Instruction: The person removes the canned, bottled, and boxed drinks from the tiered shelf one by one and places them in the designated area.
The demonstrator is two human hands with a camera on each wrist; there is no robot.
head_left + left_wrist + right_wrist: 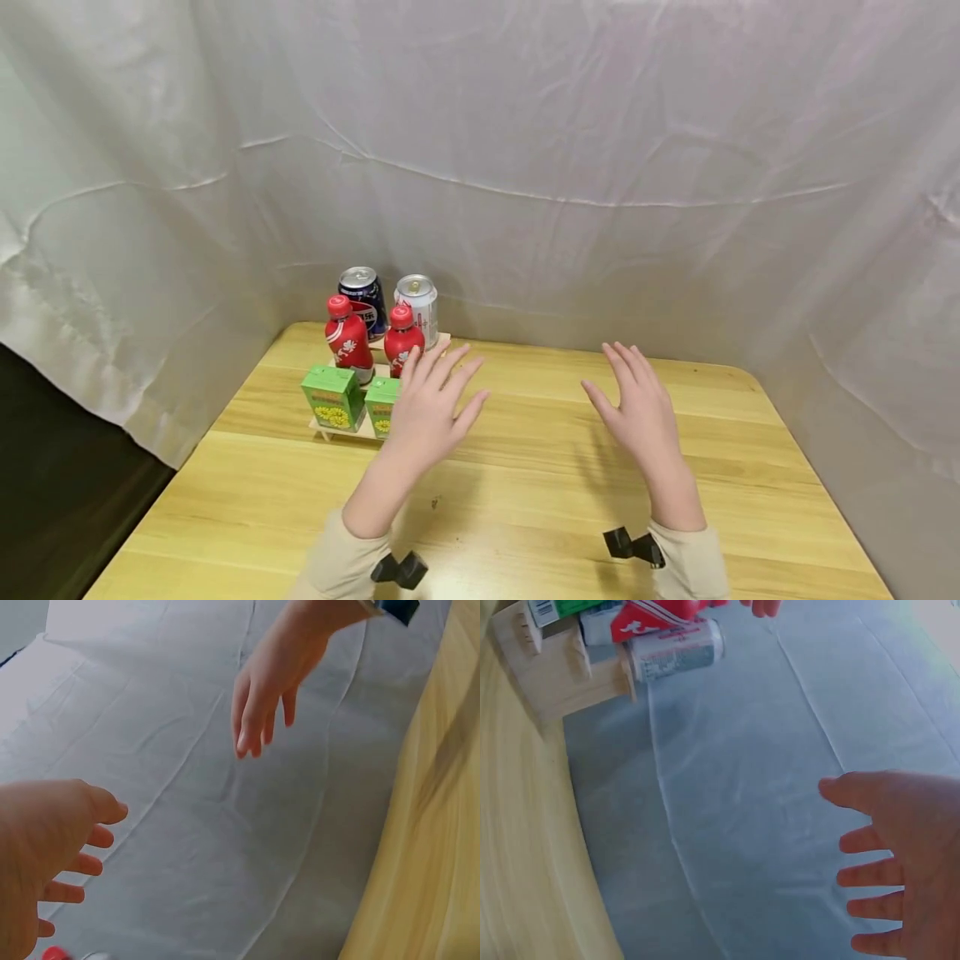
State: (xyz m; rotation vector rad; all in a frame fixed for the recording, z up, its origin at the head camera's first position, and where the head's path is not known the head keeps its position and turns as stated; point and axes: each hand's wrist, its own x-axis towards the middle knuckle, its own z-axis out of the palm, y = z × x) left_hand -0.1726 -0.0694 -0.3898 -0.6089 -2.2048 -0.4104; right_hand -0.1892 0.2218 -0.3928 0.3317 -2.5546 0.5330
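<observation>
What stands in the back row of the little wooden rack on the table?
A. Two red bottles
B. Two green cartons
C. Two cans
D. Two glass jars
C. In the head view a dark blue can and a white can stand at the back of the rack, behind the red bottles, with the green cartons in front.

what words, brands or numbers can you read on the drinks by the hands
Dark blue can: round logo and white marks, too blurred to read.
Silver can: red marks, unreadable.
Two red bottles: white pattern, no legible words.
Two green cartons: yellow print, too small.
Barcode on a carton: digits unreadable.
</observation>
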